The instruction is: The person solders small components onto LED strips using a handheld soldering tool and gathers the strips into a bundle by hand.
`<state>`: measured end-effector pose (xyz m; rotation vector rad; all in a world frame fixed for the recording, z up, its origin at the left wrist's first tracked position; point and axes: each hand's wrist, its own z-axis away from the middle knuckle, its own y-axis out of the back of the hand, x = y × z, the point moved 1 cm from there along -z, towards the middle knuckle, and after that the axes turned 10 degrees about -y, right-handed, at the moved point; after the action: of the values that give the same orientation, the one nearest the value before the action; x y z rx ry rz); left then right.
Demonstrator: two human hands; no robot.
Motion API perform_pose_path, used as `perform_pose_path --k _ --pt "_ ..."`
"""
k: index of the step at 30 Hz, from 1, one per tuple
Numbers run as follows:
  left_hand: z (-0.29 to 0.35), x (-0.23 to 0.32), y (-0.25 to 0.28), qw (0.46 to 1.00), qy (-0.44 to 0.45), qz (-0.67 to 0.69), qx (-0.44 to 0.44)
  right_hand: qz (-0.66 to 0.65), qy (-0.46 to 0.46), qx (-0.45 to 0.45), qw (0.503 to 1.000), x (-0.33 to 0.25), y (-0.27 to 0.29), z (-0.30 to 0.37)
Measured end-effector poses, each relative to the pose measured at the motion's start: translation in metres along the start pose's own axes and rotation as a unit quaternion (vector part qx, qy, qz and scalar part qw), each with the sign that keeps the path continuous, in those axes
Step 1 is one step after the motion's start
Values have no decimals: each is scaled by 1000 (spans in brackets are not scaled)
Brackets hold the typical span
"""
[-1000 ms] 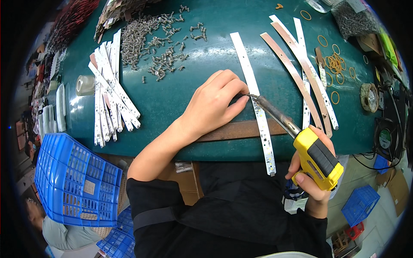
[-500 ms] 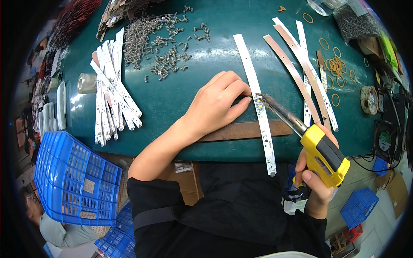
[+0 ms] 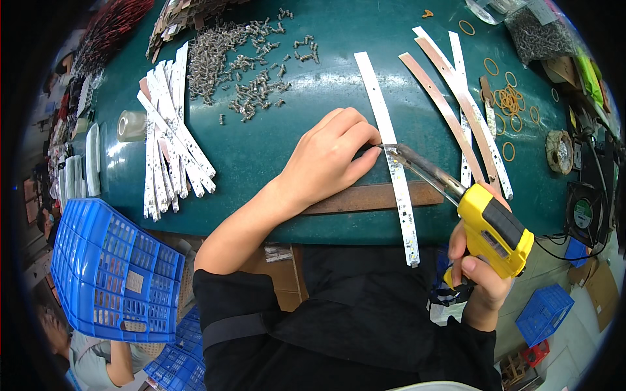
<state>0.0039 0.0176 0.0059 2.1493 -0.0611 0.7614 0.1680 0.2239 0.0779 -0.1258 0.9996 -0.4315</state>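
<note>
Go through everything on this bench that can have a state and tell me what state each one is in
left hand: pinching a small part onto the white strip
white strip: flat, lying across the brown bar
soldering gun: gripped, tip on the strip
right hand: closed on the gun handle
strip pile: loose, crisscrossed
blue crate: tilted

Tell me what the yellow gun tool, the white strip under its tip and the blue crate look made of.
Yellow gun tool: glossy yellow and black moulded plastic body, dull grey metal barrel. White strip: thin, flat, matte white board with small dark parts, likely a circuit strip. Blue crate: plastic, judging by its moulded lattice walls and even colour.
</note>
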Motion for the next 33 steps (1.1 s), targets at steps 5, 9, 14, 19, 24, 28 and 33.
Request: perform_pose_path --k 5,9,14,19,24,28,33 --pt "-1 1 1 1000 2 -1 -4 -23 58 43 997 1 0 6" --pt "-4 3 1 1000 6 5 -4 -20 153 108 982 -3 5 8" --pt "-5 5 2 999 33 25 -8 203 272 219 915 -4 44 0" --pt "-4 6 4 999 32 14 -9 575 294 316 695 4 68 -23" --pt "-3 5 4 999 40 31 -8 581 302 303 692 4 68 -28" --pt "-6 5 4 999 34 39 -17 604 299 283 683 2 65 -30" --pt "-12 14 18 999 6 41 -15 610 285 287 681 1 64 -35"
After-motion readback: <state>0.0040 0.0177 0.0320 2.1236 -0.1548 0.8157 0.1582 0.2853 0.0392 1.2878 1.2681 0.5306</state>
